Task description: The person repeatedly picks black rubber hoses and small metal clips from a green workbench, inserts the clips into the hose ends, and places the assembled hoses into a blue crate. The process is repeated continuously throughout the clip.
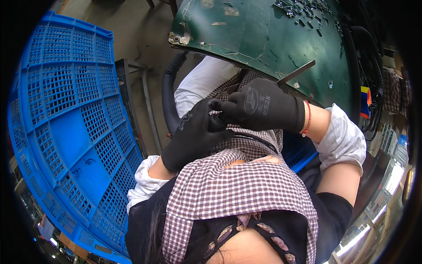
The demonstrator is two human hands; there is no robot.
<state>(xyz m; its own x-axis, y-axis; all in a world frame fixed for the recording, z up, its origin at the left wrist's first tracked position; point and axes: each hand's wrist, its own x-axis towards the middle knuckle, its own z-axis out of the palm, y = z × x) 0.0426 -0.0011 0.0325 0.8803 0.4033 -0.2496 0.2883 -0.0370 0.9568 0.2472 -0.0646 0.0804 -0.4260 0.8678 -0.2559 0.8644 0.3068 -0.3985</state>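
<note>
Green worktable (263,35) carries scattered small dark metal pieces (303,9).

Daylight-like, even light fills the middle, soft and without hard shadows. Bright strips glare at the lower right rim, perhaps ceiling lamps or windows. The fisheye bends the blue crate (66,132) and the green bench (263,35) strongly, and a black vignette swallows the corners. The rim blurs; the centre stays sharp.
</note>
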